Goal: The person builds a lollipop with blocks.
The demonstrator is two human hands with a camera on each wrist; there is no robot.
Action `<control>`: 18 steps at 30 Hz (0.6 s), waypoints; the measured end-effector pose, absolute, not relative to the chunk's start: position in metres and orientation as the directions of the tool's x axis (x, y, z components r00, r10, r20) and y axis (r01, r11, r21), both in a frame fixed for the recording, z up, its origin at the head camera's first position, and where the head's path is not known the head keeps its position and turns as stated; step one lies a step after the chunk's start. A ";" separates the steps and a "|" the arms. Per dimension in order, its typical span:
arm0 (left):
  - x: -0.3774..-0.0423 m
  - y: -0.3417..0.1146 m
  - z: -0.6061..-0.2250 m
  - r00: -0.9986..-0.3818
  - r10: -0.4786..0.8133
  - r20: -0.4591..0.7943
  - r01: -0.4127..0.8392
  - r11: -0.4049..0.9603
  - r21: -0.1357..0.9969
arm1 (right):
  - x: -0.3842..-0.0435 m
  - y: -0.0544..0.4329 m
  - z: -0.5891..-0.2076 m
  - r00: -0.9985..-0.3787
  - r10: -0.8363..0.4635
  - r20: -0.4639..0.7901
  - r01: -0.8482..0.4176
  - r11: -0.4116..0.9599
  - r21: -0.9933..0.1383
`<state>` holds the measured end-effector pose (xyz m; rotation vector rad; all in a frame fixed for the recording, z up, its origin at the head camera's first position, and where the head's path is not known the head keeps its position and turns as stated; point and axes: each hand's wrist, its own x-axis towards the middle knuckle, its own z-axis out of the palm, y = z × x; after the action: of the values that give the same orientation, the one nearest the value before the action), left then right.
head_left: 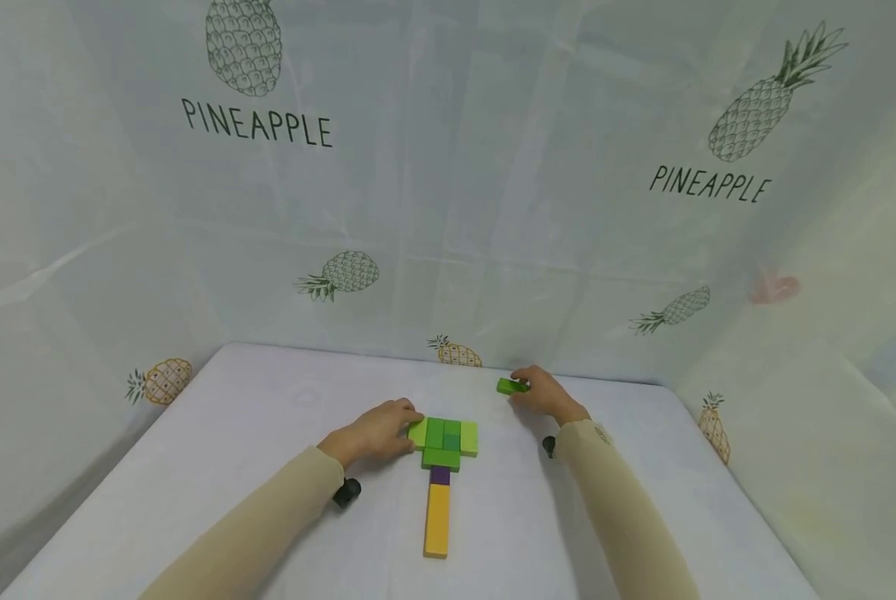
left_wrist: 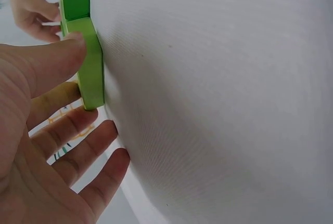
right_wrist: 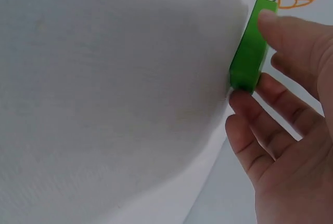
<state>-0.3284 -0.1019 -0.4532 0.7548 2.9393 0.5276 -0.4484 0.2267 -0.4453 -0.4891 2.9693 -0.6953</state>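
On the white table, my left hand (head_left: 378,430) pinches the light green block (head_left: 417,434) at the left end of a flat row of green blocks. In the left wrist view its thumb lies on the light green block (left_wrist: 92,76), with fingers behind. Farther back, my right hand (head_left: 545,395) holds a separate green block (head_left: 508,387) between thumb and fingers. The right wrist view shows that green block (right_wrist: 252,52) resting at the table surface. Below the row come a crosswise green block (head_left: 441,459), a small purple block (head_left: 440,476) and a long orange-yellow block (head_left: 437,521).
Another light green block (head_left: 469,437) ends the row on the right. A pineapple-printed curtain (head_left: 485,208) hangs behind the table's back edge and along both sides. Dark wrist-worn devices (head_left: 347,492) show beneath the sleeves.
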 end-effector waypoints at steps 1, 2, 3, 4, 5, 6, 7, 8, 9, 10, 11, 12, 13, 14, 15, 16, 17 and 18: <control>-0.329 -0.102 -0.454 -0.878 0.477 0.026 0.458 0.823 0.336 | -0.449 0.227 -0.446 -0.950 -0.311 0.019 -0.287 0.850 -0.441; -0.330 -0.102 -0.454 -0.878 0.477 0.027 0.458 0.825 0.330 | -0.449 0.226 -0.446 -0.951 -0.308 0.020 -0.285 0.852 -0.439; -0.331 -0.103 -0.455 -0.880 0.475 0.024 0.457 0.830 0.321 | -0.449 0.226 -0.447 -0.952 -0.305 0.022 -0.284 0.854 -0.435; -0.331 -0.103 -0.455 -0.879 0.475 0.022 0.457 0.831 0.318 | -0.449 0.226 -0.447 -0.952 -0.305 0.026 -0.286 0.852 -0.438; -0.331 -0.103 -0.455 -0.880 0.475 0.020 0.456 0.832 0.316 | -0.449 0.226 -0.447 -0.952 -0.306 0.030 -0.288 0.850 -0.441; -0.331 -0.103 -0.455 -0.881 0.474 0.015 0.453 0.832 0.319 | -0.449 0.225 -0.448 -0.951 -0.307 0.033 -0.289 0.848 -0.445; -0.330 -0.103 -0.455 -0.880 0.475 0.014 0.454 0.831 0.320 | -0.449 0.225 -0.448 -0.951 -0.308 0.036 -0.291 0.844 -0.450; -0.330 -0.102 -0.455 -0.879 0.477 0.013 0.455 0.830 0.322 | -0.449 0.224 -0.448 -0.950 -0.309 0.038 -0.292 0.842 -0.453; -0.330 -0.102 -0.454 -0.878 0.478 0.012 0.455 0.828 0.327 | -0.448 0.223 -0.448 -0.951 -0.306 0.037 -0.289 0.841 -0.458; -0.330 -0.102 -0.455 -0.878 0.479 0.012 0.456 0.826 0.330 | -0.448 0.223 -0.448 -0.953 -0.301 0.035 -0.282 0.839 -0.465; -0.329 -0.102 -0.455 -0.878 0.479 0.013 0.456 0.826 0.332 | -0.448 0.222 -0.447 -0.955 -0.295 0.031 -0.275 0.842 -0.464; -0.330 -0.102 -0.455 -0.877 0.481 0.017 0.459 0.825 0.330 | -0.448 0.221 -0.447 -0.957 -0.290 0.027 -0.269 0.845 -0.462; -0.330 -0.102 -0.455 -0.876 0.481 0.020 0.461 0.825 0.328 | -0.448 0.219 -0.447 -0.958 -0.287 0.022 -0.264 0.847 -0.462; -0.330 -0.102 -0.455 -0.877 0.479 0.020 0.459 0.827 0.324 | -0.448 0.218 -0.446 -0.959 -0.284 0.018 -0.260 0.847 -0.463; -0.330 -0.102 -0.455 -0.878 0.477 0.018 0.457 0.829 0.323 | -0.449 0.216 -0.447 -0.958 -0.286 0.016 -0.260 0.847 -0.464; -0.330 -0.102 -0.455 -0.879 0.477 0.019 0.457 0.830 0.321 | -0.449 0.215 -0.446 -0.956 -0.293 0.016 -0.267 0.844 -0.465; -0.330 -0.102 -0.454 -0.879 0.476 0.019 0.456 0.830 0.320 | -0.448 0.213 -0.446 -0.953 -0.302 0.016 -0.274 0.840 -0.468; -0.330 -0.102 -0.454 -0.879 0.476 0.019 0.457 0.831 0.318 | -0.447 0.210 -0.445 -0.950 -0.312 0.017 -0.282 0.834 -0.474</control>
<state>-0.3296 -0.1022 -0.4538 0.7521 2.9477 0.4880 -0.4473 0.2100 -0.4454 -0.4784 2.9498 -0.7482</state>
